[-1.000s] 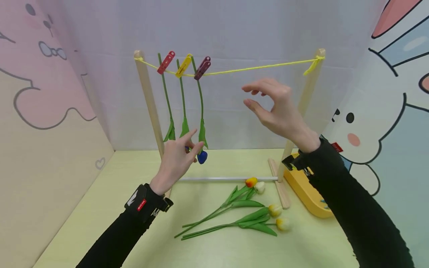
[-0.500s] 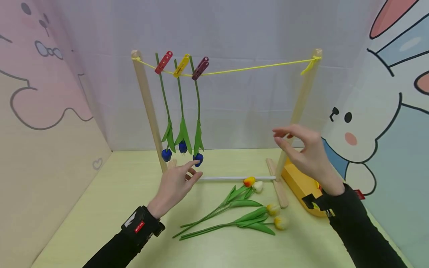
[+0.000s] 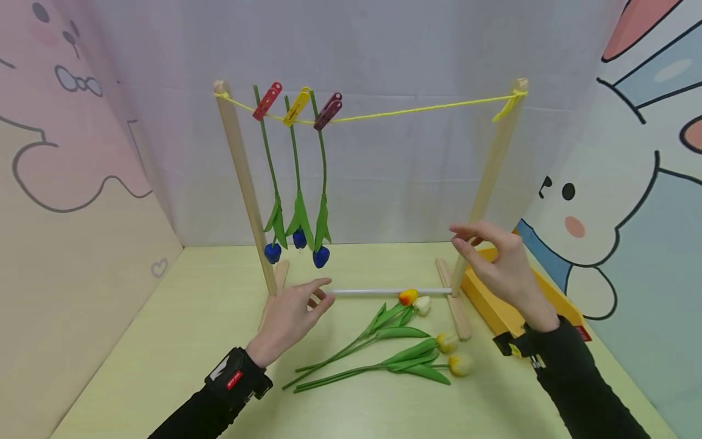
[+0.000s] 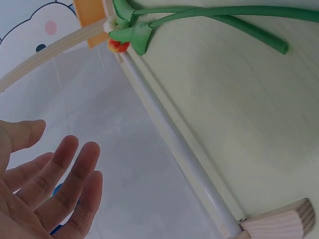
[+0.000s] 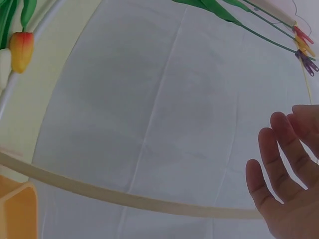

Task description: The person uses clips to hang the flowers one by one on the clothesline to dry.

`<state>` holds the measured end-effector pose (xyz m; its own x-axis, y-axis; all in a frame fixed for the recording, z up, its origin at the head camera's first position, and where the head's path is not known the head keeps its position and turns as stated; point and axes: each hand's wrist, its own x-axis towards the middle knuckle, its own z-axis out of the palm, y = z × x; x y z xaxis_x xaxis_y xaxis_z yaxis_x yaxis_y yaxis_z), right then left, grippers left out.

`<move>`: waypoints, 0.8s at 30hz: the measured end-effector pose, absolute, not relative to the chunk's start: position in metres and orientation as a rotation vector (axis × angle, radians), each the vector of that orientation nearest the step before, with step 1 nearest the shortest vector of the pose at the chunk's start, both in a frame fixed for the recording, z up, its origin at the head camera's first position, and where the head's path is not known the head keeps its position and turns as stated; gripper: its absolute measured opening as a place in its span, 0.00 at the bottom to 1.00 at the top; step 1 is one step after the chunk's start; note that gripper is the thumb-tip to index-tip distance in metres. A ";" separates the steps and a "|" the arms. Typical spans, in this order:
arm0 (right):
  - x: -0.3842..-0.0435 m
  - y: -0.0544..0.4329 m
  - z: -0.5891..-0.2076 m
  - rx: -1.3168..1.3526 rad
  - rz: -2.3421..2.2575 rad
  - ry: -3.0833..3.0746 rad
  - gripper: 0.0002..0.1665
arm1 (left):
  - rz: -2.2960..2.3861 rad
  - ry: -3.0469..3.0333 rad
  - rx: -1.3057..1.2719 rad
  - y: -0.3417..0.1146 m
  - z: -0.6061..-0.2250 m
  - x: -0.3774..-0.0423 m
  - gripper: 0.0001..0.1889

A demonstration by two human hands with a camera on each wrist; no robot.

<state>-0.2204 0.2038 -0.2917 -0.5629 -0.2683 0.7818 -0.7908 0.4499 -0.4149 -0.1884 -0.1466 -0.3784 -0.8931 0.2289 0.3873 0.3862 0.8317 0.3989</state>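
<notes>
Three blue tulips (image 3: 321, 256) are hanging bloom-down toward the table's (image 3: 203, 299) back-left corner, a red clip (image 3: 267, 101), yellow clip (image 3: 297, 107) and maroon clip (image 3: 328, 111) pinning their stems to a yellow line (image 3: 411, 111); red-yellow tulip (image 3: 408, 297), white tulip (image 3: 421, 305) and two pale-yellow tulips (image 3: 459, 365) are lying there, blooms facing its right edge.

Tulips (image 3: 415, 353) on table (image 3: 351, 417), tray (image 3: 484, 296) at right

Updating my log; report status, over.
Bare left hand, bare right hand: empty. Three green-stemmed blue tulips hang inverted, clipped to thin yellow cord. Nothing visibly blocking either hand.
</notes>
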 end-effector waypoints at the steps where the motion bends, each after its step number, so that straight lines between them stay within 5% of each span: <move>1: -0.220 0.206 -0.296 0.870 1.055 -2.073 0.20 | -0.696 -2.697 -0.459 -0.147 -0.381 -0.188 0.19; 13: -0.218 0.258 -0.339 0.595 0.956 -2.427 0.10 | -0.705 -2.839 -0.491 -0.155 -0.413 -0.181 0.16; 24: -0.235 0.311 -0.369 0.376 0.793 -2.864 0.16 | -0.751 -2.938 -0.542 -0.154 -0.424 -0.176 0.16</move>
